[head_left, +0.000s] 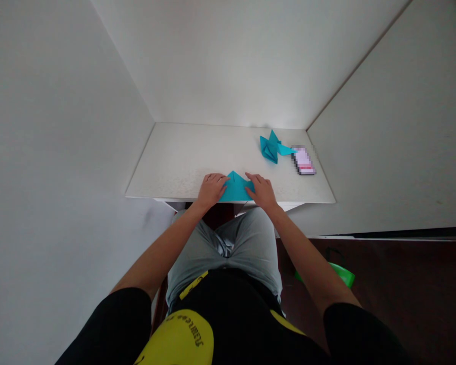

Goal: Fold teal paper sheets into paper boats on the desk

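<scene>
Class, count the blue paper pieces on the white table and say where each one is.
2. One flat folded blue paper lies at the near edge, pressed by the left hand and right hand. One finished blue origami figure stands far right, beside the phone.

1 head view only. Looks forward and steeply down over the person's lap onto the white surface (182, 157), walled on 3 sides. Surface sits mid-frame, arm's reach away.
</scene>
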Action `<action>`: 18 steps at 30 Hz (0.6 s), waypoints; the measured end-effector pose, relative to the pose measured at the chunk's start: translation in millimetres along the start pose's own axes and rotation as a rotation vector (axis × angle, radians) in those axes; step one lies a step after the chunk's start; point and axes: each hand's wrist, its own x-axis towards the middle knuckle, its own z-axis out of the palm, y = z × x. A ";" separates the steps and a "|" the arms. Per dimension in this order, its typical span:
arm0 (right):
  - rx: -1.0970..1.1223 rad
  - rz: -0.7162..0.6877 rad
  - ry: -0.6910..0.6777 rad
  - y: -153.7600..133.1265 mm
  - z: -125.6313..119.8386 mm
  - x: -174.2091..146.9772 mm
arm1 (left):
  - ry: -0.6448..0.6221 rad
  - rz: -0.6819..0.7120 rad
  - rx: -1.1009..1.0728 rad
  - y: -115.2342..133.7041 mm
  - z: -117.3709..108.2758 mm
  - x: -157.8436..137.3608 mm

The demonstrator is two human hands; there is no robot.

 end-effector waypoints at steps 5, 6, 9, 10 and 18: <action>-0.087 -0.087 0.066 -18.6 12.1 -12.1 | -0.040 0.168 0.014 16.6 18.5 -20.1; -0.076 -0.134 0.040 -20.4 16.1 -15.4 | -0.026 0.177 0.005 17.8 23.3 -24.5; -0.025 -0.239 -0.020 -20.8 27.3 -26.4 | 0.032 0.187 -0.009 16.9 33.4 -36.0; -0.013 -0.253 -0.022 -19.2 29.8 -30.2 | 0.041 0.185 -0.008 15.4 34.9 -38.9; 0.020 -0.232 0.043 8.7 31.1 -50.6 | 0.078 0.051 -0.014 -1.6 32.1 -53.0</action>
